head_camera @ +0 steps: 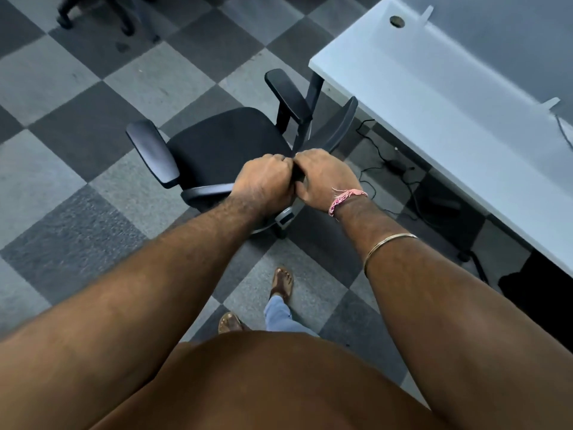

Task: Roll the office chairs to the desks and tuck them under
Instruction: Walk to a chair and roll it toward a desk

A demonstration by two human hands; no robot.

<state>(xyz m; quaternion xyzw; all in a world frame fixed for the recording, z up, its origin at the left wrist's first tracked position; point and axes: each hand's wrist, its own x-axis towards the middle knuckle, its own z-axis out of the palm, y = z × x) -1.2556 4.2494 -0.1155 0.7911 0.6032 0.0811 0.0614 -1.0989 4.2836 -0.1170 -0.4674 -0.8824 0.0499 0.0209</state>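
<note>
A black office chair [217, 147] with two armrests stands on the checkered carpet, just left of the corner of a white desk [434, 97]. Its seat faces away from me, toward the upper left. My left hand [263, 181] and my right hand [325, 178] sit side by side on the top edge of the chair's backrest, fingers curled over it, gripping it. The backrest itself is seen edge-on and mostly hidden by my hands. Part of the chair's base and one caster show below my left wrist.
Black cables [387, 162] lie on the floor under the desk edge. The base of another chair [93, 10] shows at the top left. A dark object [539, 283] sits under the desk at right. My feet [279, 283] stand behind the chair.
</note>
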